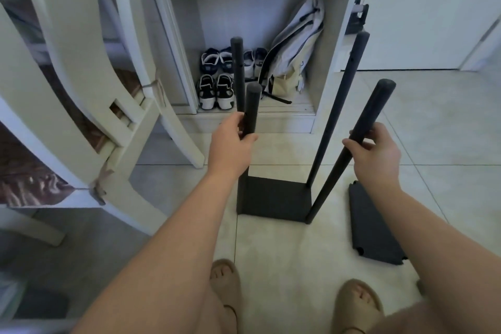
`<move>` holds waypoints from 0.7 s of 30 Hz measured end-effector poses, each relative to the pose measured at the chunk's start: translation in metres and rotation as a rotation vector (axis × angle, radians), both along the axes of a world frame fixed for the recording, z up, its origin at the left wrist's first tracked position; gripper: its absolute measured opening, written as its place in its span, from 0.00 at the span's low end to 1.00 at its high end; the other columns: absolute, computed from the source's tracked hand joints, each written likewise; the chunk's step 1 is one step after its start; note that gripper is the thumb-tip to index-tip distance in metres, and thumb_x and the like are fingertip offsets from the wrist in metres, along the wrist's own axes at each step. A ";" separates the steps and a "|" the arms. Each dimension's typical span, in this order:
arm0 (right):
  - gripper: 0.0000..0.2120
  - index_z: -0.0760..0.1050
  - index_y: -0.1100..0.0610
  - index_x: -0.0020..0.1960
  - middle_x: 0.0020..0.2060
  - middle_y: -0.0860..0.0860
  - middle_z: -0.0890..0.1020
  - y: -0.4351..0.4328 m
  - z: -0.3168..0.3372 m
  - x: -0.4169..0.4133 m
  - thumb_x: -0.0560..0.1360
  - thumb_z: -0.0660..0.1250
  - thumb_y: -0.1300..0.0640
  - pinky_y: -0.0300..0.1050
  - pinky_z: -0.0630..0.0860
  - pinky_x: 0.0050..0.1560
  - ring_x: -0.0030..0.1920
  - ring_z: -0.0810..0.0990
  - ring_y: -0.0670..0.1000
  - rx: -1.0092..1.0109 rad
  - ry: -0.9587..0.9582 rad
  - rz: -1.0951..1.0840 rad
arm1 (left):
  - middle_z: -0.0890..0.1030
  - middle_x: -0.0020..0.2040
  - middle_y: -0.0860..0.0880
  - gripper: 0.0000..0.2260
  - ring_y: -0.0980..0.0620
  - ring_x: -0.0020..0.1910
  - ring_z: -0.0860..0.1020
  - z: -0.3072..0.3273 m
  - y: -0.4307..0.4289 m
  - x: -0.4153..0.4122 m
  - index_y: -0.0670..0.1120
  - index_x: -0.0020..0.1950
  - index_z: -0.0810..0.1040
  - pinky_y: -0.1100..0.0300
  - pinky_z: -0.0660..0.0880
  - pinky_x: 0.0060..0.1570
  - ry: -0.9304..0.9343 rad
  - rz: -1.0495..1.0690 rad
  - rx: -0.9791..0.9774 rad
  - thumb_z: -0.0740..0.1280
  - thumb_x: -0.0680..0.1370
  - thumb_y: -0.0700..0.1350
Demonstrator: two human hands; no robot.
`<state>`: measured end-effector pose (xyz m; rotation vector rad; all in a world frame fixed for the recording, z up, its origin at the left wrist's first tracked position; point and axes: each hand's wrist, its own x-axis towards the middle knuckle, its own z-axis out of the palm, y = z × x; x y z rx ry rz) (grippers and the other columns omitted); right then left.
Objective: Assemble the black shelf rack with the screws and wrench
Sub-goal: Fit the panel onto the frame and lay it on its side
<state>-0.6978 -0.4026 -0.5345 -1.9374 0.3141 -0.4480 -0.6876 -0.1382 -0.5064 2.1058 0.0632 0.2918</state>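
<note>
The left hand (233, 144) is gripping the near-left pole (252, 100) and the right hand (376, 152) the near-right pole (375, 108) of the black shelf rack (273, 199), standing on the floor between chair (180, 135) and loose panel (374, 228).

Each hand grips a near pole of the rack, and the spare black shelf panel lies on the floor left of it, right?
No. The head view shows the spare shelf panel right of the rack. The left hand and right hand do grip near poles.

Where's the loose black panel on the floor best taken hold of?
Probably the panel's long edge facing the rack, reached from above. It lies flat and thin on the tile, so only an edge can be hooked; the right forearm hides the far one.
</note>
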 end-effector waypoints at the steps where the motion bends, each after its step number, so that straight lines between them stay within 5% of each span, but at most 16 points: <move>1: 0.14 0.74 0.47 0.58 0.51 0.44 0.82 -0.002 -0.001 -0.001 0.77 0.72 0.60 0.42 0.78 0.50 0.51 0.82 0.42 0.006 0.000 -0.004 | 0.82 0.56 0.54 0.14 0.53 0.55 0.80 0.000 -0.001 -0.001 0.50 0.62 0.78 0.51 0.79 0.58 -0.003 0.011 -0.004 0.72 0.77 0.42; 5: 0.13 0.76 0.50 0.60 0.52 0.45 0.83 -0.009 0.000 -0.003 0.78 0.72 0.60 0.44 0.79 0.52 0.52 0.82 0.42 0.036 -0.007 -0.033 | 0.82 0.54 0.55 0.14 0.54 0.53 0.80 0.000 -0.005 -0.004 0.51 0.62 0.78 0.51 0.79 0.57 -0.031 0.046 -0.010 0.72 0.77 0.42; 11: 0.11 0.75 0.49 0.60 0.52 0.46 0.81 -0.013 0.001 -0.008 0.80 0.70 0.56 0.33 0.72 0.44 0.50 0.81 0.44 0.010 0.031 -0.030 | 0.82 0.54 0.55 0.15 0.53 0.54 0.81 0.000 -0.001 -0.006 0.50 0.64 0.78 0.50 0.80 0.57 -0.028 0.090 -0.039 0.71 0.77 0.42; 15: 0.10 0.72 0.46 0.59 0.51 0.44 0.80 -0.012 0.001 -0.010 0.80 0.68 0.57 0.40 0.75 0.49 0.52 0.80 0.46 0.005 0.067 -0.011 | 0.81 0.54 0.56 0.13 0.55 0.54 0.80 -0.002 0.003 -0.010 0.50 0.62 0.78 0.51 0.80 0.57 -0.007 0.115 -0.084 0.71 0.78 0.43; 18: 0.15 0.72 0.50 0.66 0.53 0.45 0.79 -0.012 0.000 -0.014 0.80 0.67 0.57 0.48 0.77 0.57 0.55 0.80 0.48 0.013 0.125 0.015 | 0.80 0.59 0.53 0.17 0.51 0.58 0.79 -0.004 0.003 -0.015 0.48 0.67 0.74 0.52 0.78 0.58 0.169 0.108 -0.112 0.70 0.79 0.47; 21: 0.23 0.68 0.52 0.74 0.63 0.49 0.79 -0.016 -0.002 -0.021 0.81 0.68 0.56 0.50 0.76 0.61 0.63 0.78 0.52 0.006 0.208 0.060 | 0.75 0.68 0.46 0.29 0.45 0.61 0.76 -0.009 -0.001 -0.026 0.45 0.75 0.65 0.54 0.72 0.53 0.542 0.083 -0.072 0.71 0.78 0.50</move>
